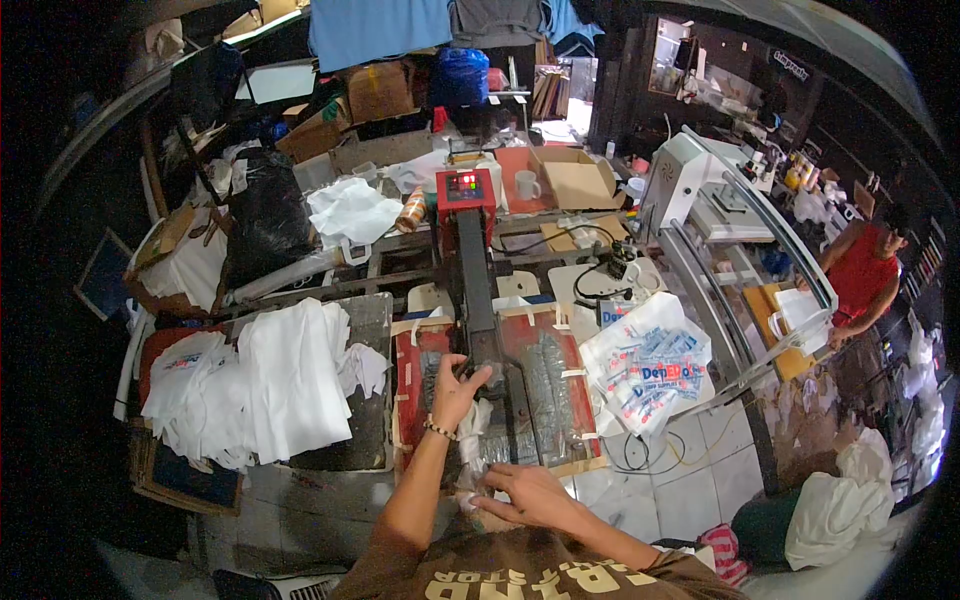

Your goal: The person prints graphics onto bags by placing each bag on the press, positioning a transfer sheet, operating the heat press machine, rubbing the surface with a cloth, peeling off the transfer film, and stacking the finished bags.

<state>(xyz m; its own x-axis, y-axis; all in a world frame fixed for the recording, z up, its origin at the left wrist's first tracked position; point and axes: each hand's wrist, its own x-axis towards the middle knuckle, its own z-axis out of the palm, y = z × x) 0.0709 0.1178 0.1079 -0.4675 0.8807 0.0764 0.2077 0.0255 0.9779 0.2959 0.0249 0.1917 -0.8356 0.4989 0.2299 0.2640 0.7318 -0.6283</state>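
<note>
Working at a heat press with both hands.
The left hand curves at the gray arm's near end; the right bends its fingers by crumpled whitish material at the counter's front edge. Whether either grips is unclear.

The left hand is held at about 12 o'clock from the torso, its forearm angled toward 1 o'clock, with thumb and forefinger parted. The right hand is held lower, at 5 o'clock from the left, its forearm and fingers directed toward 10 o'clock. Whether either hand's fingers are closed in a grip cannot be clearly made out.
</note>
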